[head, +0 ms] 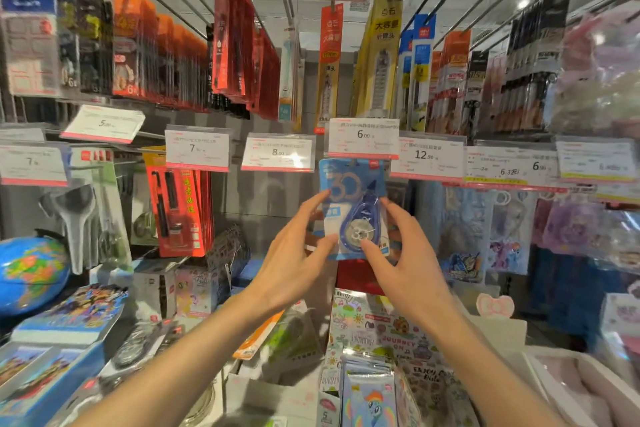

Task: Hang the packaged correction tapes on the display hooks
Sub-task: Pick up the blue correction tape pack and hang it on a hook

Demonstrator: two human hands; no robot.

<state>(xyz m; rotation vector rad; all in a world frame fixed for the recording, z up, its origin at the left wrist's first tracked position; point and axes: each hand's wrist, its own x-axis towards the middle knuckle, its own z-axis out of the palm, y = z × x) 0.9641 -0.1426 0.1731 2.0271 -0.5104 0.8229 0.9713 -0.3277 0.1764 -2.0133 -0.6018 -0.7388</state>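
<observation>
- My left hand (294, 250) has its fingers spread and lightly bent, thumb tip and fingertips touching the left edge of the correction tape package (353, 208); a light pinch at the edge, no full wrap.
- My right hand (403, 253) mirrors it on the right edge, thumb pressed on the front near the bottom, index finger up along the side.
- The package is a flat, glossy blue card with a clear plastic blister holding a rounded, dark blue dispenser with a pale wheel.
- It sits upright just under the white 6.00 price tag (363, 138); its top edge meets the tag, and the hook is hidden there.
- Left of it hang red carded pen packs (180, 208); a shiny round globe (31, 270) stands far left.
</observation>
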